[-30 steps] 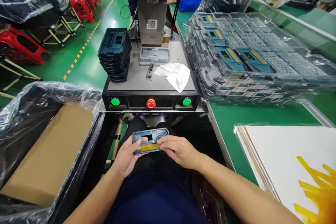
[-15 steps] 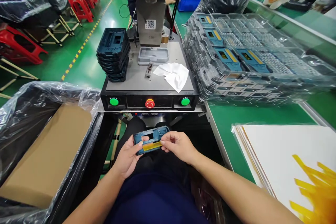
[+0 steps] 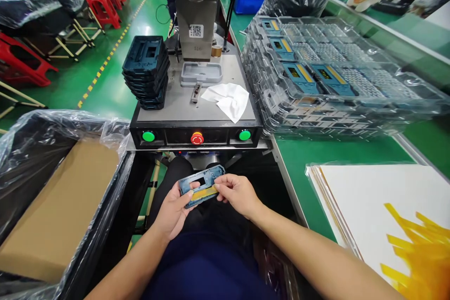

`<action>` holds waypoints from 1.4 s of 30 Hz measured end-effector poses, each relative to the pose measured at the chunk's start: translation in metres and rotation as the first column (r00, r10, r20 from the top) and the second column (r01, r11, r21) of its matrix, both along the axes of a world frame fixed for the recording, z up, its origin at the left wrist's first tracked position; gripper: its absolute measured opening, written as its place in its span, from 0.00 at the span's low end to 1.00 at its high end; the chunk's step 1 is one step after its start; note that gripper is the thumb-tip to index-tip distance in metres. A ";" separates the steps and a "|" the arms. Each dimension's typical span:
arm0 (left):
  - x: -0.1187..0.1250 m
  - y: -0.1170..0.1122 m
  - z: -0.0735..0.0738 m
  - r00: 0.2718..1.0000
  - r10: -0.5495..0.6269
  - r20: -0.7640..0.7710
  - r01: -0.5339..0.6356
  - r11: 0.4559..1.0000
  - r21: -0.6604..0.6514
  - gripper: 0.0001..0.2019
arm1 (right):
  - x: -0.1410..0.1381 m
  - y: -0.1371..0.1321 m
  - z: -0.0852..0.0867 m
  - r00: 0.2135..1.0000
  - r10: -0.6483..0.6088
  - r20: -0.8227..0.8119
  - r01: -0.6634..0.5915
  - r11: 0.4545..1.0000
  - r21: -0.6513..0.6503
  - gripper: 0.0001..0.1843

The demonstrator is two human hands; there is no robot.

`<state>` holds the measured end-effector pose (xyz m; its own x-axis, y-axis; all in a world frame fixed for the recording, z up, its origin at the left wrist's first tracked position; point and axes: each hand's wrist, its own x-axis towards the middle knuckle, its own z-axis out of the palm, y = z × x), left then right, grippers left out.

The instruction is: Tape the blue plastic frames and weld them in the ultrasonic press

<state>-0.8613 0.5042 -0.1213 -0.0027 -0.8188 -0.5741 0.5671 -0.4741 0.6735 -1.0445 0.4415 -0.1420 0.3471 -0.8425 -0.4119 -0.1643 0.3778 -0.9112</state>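
Above my lap, my left hand (image 3: 175,208) grips a dark blue plastic housing (image 3: 208,174) with a rectangular window, tilted up at its right end. My left thumb presses near the left end of a yellow film strip (image 3: 204,192) that lies along the housing's near side. My right hand (image 3: 239,194) pinches the strip's right end between thumb and fingers, close to the housing's right edge. The fingertips partly hide that end.
A press (image 3: 195,28) stands ahead over a grey fixture (image 3: 201,73), beside stacked housings (image 3: 145,70) and a white cloth (image 3: 230,101). Clear trays (image 3: 351,108) are piled right. Yellow strips (image 3: 418,248) lie on white sheets (image 3: 365,187). A plastic-lined bin (image 3: 123,168) stands left.
The yellow strip now lies flatter along the housing, and the housing is tilted slightly more. Both hands keep their hold. The whole view has shifted a little.
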 end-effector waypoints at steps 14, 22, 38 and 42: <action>-0.007 0.002 -0.008 0.976 -0.014 0.216 0.008 0.999 0.032 0.22 | -0.002 0.008 0.009 0.955 0.162 -0.247 -0.250 0.889 -0.385 0.12; 0.000 0.004 -0.010 0.985 0.049 0.167 -0.058 0.997 0.051 0.24 | -0.012 -0.006 0.005 0.966 -0.115 -0.233 -0.064 0.764 -0.642 0.10; 0.014 0.005 -0.012 0.992 -0.103 0.068 0.101 0.994 0.027 0.19 | -0.016 -0.014 0.018 0.794 0.267 -0.546 -0.608 0.352 -0.712 0.38; 0.024 -0.001 -0.020 0.995 -0.096 0.012 0.096 0.993 -0.063 0.18 | -0.021 -0.031 0.043 0.789 0.242 -0.564 -0.613 0.369 -0.699 0.38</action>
<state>-0.8369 0.5034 -0.1408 -0.0780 -0.8497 -0.5214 0.5149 -0.4822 0.7088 -1.0655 0.4101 -0.0988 0.7744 -0.5962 0.2118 -0.3965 -0.7181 -0.5719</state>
